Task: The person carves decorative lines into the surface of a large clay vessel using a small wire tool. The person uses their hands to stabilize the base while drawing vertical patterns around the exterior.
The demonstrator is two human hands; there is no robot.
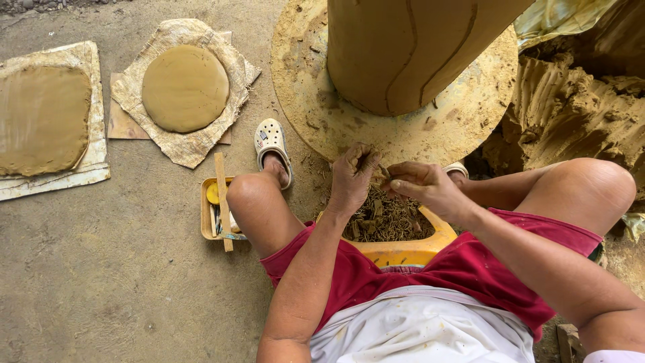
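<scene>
You wear red shorts (470,269) flecked with pale spots, and over them a white shirt (423,329) smudged with clay hangs nearest the camera. A white perforated clog (270,140) covers your left foot, just beside the round turntable (322,101); another clog's edge (457,168) peeks out opposite. Both arms are bare.

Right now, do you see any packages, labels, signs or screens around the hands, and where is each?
No labels, signs or screens show.
Yellow tub: between the knees, under both hands, rounded, holding brown clay scraps.
Small yellow tray: on the floor beside the left knee, rectangular, holding small tools, a wooden stick lying across it.
Left hand and right hand: pinching clay bits over the tub.
</scene>
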